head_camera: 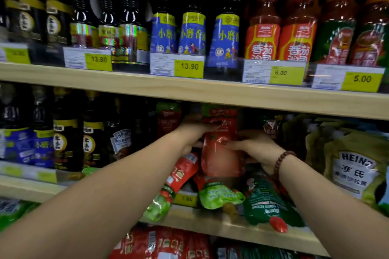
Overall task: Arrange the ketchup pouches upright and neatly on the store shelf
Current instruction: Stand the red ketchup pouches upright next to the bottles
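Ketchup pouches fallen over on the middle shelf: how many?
3: the left pouch under the left hand, the middle pouch below the held pouch, the right pouch under the right hand. Others may be hidden.

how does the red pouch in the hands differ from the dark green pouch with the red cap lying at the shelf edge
The held red pouch stands upright; the dark green pouch lies tipped forward, cap pointing over the shelf edge. The held red pouch is gripped by the left hand and right hand; no hand grips the dark green pouch. Both are soft pouches on the same shelf.
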Demonstrator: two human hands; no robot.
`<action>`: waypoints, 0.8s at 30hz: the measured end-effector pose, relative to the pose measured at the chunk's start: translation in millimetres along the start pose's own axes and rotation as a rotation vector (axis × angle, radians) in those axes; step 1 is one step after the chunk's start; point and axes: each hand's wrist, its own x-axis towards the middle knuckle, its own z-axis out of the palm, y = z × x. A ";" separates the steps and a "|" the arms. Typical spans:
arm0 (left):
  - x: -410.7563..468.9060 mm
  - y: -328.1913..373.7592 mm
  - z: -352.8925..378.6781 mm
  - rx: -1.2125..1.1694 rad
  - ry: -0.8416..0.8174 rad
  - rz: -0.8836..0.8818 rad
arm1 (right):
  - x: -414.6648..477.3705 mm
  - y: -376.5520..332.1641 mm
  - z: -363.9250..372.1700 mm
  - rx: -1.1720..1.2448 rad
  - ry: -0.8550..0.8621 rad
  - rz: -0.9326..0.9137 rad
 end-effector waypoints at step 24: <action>-79.9 -52.6 -118.9 0.781 -0.158 0.029 | 25.8 -25.6 74.1 0.201 0.174 0.069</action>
